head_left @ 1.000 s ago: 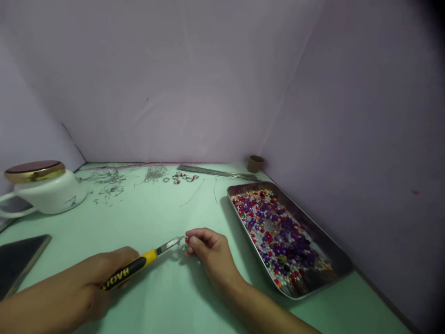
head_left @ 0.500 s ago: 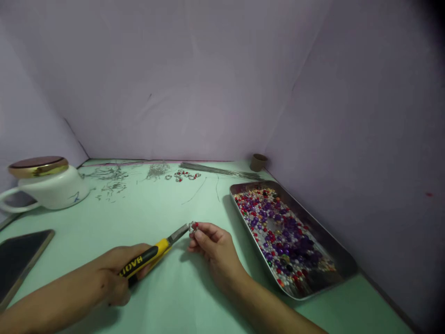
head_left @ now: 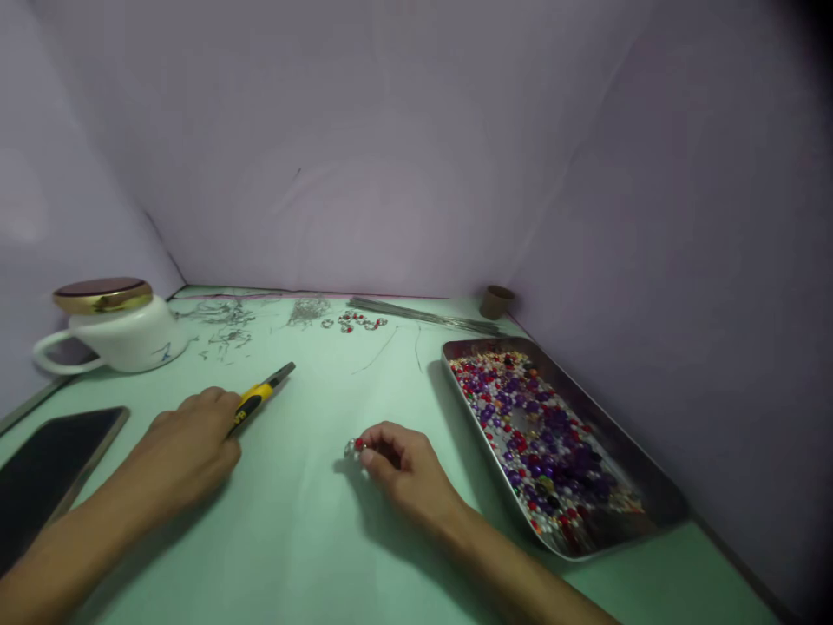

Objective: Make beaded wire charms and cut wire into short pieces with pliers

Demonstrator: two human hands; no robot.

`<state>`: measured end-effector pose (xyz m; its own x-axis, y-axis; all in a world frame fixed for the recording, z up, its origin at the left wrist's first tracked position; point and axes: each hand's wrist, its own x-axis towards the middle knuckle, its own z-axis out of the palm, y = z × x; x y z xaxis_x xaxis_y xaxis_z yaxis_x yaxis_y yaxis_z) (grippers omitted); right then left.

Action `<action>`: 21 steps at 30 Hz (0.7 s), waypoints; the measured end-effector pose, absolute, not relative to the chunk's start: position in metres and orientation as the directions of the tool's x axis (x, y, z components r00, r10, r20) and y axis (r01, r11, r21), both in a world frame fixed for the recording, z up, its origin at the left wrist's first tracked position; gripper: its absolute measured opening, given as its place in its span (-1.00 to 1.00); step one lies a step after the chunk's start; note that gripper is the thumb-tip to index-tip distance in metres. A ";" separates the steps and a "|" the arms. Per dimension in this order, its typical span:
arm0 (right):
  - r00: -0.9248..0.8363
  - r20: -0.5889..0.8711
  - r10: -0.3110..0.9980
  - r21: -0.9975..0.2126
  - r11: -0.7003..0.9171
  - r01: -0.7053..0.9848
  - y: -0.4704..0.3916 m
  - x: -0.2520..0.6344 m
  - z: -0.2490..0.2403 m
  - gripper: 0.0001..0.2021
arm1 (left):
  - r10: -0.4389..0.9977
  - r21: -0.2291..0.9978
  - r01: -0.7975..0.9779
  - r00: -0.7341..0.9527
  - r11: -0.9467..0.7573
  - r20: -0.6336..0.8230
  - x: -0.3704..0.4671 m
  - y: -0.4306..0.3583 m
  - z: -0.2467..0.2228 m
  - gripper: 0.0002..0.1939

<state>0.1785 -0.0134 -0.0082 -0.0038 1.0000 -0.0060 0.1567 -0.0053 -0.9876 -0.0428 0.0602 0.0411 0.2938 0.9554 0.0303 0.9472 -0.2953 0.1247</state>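
My left hand (head_left: 188,443) is wrapped round the handles of the yellow and black pliers (head_left: 255,398), low over the left part of the green table. The jaws point up and to the right. Near the middle, my right hand (head_left: 407,473) pinches a small ring of clear and red beads (head_left: 355,446) between thumb and fingertips. A gap separates the pliers from this ring. To the right of my right hand lies a metal tray (head_left: 478,447) of purple, red, white and gold beads (head_left: 553,443).
At the back lie finished-looking bead rings (head_left: 355,323), a bundle of straight wires (head_left: 423,314), loose wire bits (head_left: 225,312) and a small brown cup (head_left: 496,301). A lidded white mug (head_left: 136,334) and a dark phone (head_left: 58,460) are at the left.
The pliers have moved left with my left hand, away from the bead ring. My right hand still holds the ring, now slightly lower. The view has shifted a little.
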 end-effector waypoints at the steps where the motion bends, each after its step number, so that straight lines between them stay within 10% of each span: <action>1: -0.034 0.032 0.999 -0.955 0.040 0.295 -0.016 0.178 -0.008 -0.90 | 0.949 0.057 0.947 0.316 -0.316 0.013 -0.041 0.060 0.038 -0.77; 5: -0.195 0.137 0.971 -0.741 0.231 0.631 -0.022 0.178 -0.003 -0.83 | 0.914 0.035 0.925 0.366 -0.377 0.174 -0.027 0.048 0.032 -0.72; 11: -0.258 0.140 0.956 -0.642 0.285 0.711 -0.024 0.176 -0.002 -0.85 | 0.812 0.556 0.671 0.584 -0.491 0.012 0.009 0.019 0.021 -0.86; 21: -0.284 0.135 0.949 -0.599 0.307 0.740 -0.021 0.177 -0.006 -0.88 | 0.764 0.465 0.669 0.645 -0.579 0.023 0.014 0.016 0.015 -0.83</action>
<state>0.1769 -0.0213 -0.0060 -0.2841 0.9492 0.1352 0.7399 0.3067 -0.5987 0.0135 0.0159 0.0154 0.6449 0.7639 0.0233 0.6693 -0.5793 0.4652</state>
